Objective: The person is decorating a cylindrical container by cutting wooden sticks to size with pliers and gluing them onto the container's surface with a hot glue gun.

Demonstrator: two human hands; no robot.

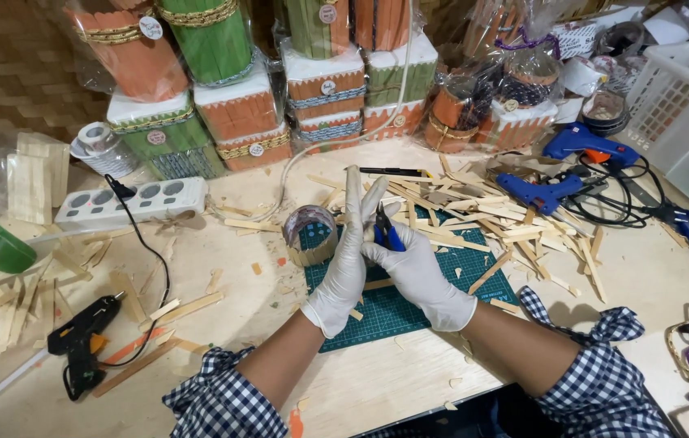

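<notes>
Both my hands wear white gloves and meet over a green cutting mat. My right hand grips small cutters with blue handles, jaws up. My left hand stands upright with fingers straight, pressing a thin pale wooden stick against the cutters. A small round holder lined with sticks sits just left of my left hand, at the mat's corner.
Cut wooden sticks litter the table to the right. Two blue glue guns lie at the back right, a black glue gun front left, a white power strip left. Wrapped stick boxes line the back. A white basket stands far right.
</notes>
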